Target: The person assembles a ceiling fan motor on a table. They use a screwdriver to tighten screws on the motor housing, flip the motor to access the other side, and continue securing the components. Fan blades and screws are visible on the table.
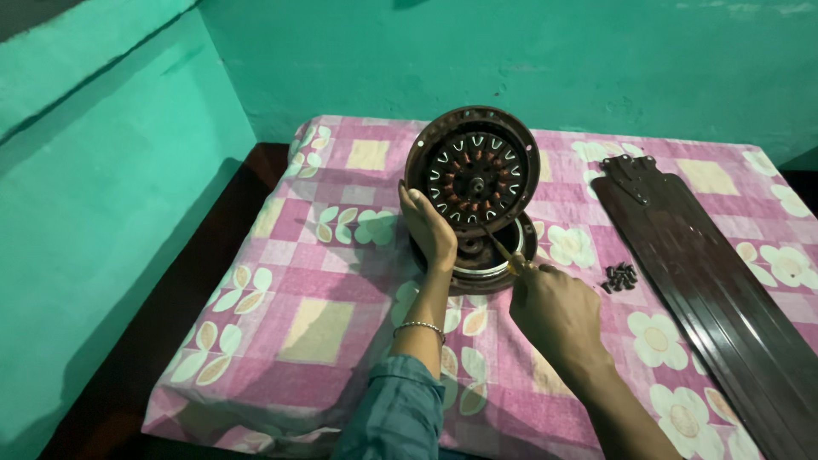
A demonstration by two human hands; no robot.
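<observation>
A round brown fan motor housing (471, 169) stands tilted on edge, its copper windings facing me. My left hand (428, 228) cups its lower left rim and props it up. Under it lies the other brown housing half (494, 264), flat on the cloth. My right hand (554, 307) holds a thin yellow-handled screwdriver (503, 249) whose tip reaches toward the bottom of the tilted part. A silver bangle sits on my left wrist.
A pink floral cloth (324, 281) covers the table. Dark brown fan blades (716, 281) lie stacked at the right. A small heap of dark screws (619, 276) rests beside them. Green walls stand close at the left and behind.
</observation>
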